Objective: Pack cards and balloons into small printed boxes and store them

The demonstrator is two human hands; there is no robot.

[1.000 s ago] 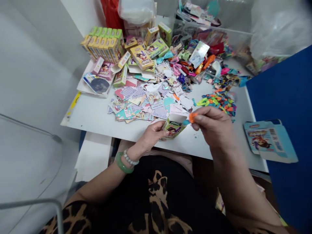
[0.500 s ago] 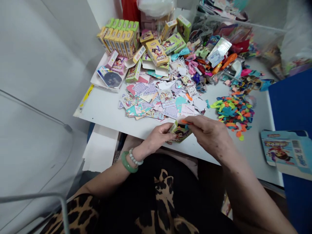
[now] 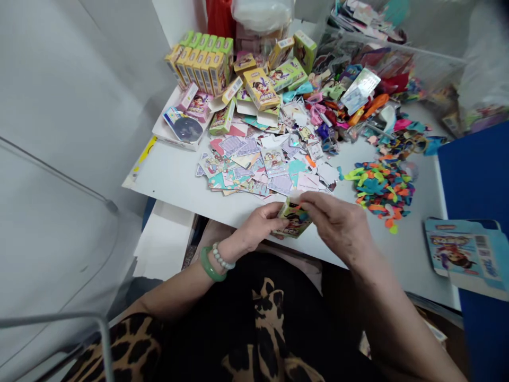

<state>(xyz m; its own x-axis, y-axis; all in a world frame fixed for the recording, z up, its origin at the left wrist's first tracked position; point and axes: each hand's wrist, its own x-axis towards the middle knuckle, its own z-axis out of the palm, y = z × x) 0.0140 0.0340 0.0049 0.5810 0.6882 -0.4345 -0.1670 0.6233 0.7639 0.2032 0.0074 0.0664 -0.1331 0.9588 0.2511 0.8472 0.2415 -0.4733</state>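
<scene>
At the far left of the white table (image 3: 178, 183), a white tray (image 3: 172, 139) supports a pink box (image 3: 199, 109), with a row of upright yellow boxes (image 3: 203, 71) behind it and green ones further back. A spread of printed cards (image 3: 274, 162) occupies the middle of the surface. The left hand (image 3: 259, 229), with a green bangle (image 3: 205, 265) and a beaded bracelet (image 3: 219, 258) at its wrist, clasps a small green box (image 3: 293, 223), thumb on the printed front. The box is tilted and positioned at the near edge of the table, below the cards. The right hand (image 3: 338, 220) is at the upper right of the box, thumb and fingers pinching a small orange piece (image 3: 300, 205), partly hidden, at the top edge. Right of this hand lies a heap of small multicoloured pieces (image 3: 384, 191). At the far right, a blue carton (image 3: 457, 254) overhangs the table edge.
</scene>
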